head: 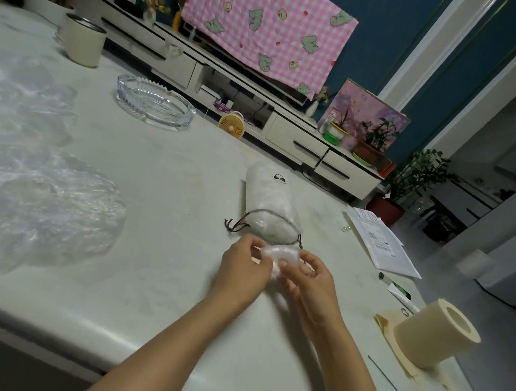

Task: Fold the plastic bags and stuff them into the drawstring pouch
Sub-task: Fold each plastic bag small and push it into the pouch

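Two hands meet just below the middle of the frame, the left hand (244, 265) and the right hand (310, 280), and between them they pinch one small folded plastic bag (274, 255), a crinkled clear wad. The left hand's fingers curl over its left side, while the right hand's thumb and fingertips nip its lower right edge. Neither hand is spread wide, and both are closed on the wad. The drawstring pouch (268, 199) lies on its side on the pale worktop (172, 177), just above the hands and almost touching the wad. Its long axis runs from the closed end, marked with a small dark print, toward the upper part of the frame, down to the mouth, which faces the hands. The dark drawstring (259, 214) loops slackly around that near end, its knotted tails trailing to the left. The pouch looks plump and white, probably well filled. The coming move looks like a short push up-frame, along the pouch's axis and into its mouth. Both hands are about equally near, the left slightly closer to the cord tails. More loose plastic bags (34, 188) lie heaped at the left of the frame, well apart from the pouch.
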A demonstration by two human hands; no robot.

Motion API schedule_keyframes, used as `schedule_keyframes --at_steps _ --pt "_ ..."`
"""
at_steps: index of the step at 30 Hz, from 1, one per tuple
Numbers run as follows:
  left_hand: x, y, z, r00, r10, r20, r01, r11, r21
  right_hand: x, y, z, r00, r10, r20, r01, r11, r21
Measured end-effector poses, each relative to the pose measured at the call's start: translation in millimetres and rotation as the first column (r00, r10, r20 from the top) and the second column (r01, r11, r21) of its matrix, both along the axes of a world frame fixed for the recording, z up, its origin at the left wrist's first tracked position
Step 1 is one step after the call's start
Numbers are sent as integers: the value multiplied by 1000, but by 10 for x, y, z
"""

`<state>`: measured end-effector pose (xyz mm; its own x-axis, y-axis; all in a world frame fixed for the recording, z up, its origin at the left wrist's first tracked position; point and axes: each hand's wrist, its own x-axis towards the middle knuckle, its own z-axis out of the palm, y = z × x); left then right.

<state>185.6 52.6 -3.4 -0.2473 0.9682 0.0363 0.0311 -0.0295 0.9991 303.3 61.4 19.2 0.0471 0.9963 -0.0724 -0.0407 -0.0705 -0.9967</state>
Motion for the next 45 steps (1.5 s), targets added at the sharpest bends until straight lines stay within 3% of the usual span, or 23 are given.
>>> schedule_keyframes --at_steps 3,5,8,12,14,18,23,28,34,40,45 --pt "-84 80 46 930 214 -298 -144 960 241 -4 208 9 993 -83 86 74 992 97" --pt "-165 213 113 824 274 -496 -105 934 340 -11 336 13 984 -97 151 73 985 158" --pt "-262 464 146 630 231 -741 1 954 299 -38 443 -25 972 -92 217 44 975 218" --pt "-318 767 75 449 109 -887 97 981 170 -73 527 -131 953 -85 292 -11 950 313" --pt "-347 842 19 464 91 -881 108 982 158 -104 538 -155 942 -88 323 -37 932 359" --pt "-315 921 -66 601 115 -791 125 964 235 -82 575 -209 884 -173 434 -58 881 469" --pt "-366 859 -140 756 255 -602 100 865 492 1 583 -234 737 -423 527 -67 730 680" --pt "-280 700 -82 839 142 -525 231 780 581 11 560 -215 746 -383 544 -127 721 681" --pt "-186 657 -60 858 150 -492 214 765 607 51 603 -175 723 -406 560 -19 798 603" --pt "64 555 -86 774 159 -613 348 702 621 54 635 -228 667 -554 497 298 811 504" --pt "36 575 -165 674 211 -708 322 778 539 93 647 -128 780 -318 539 119 921 370"
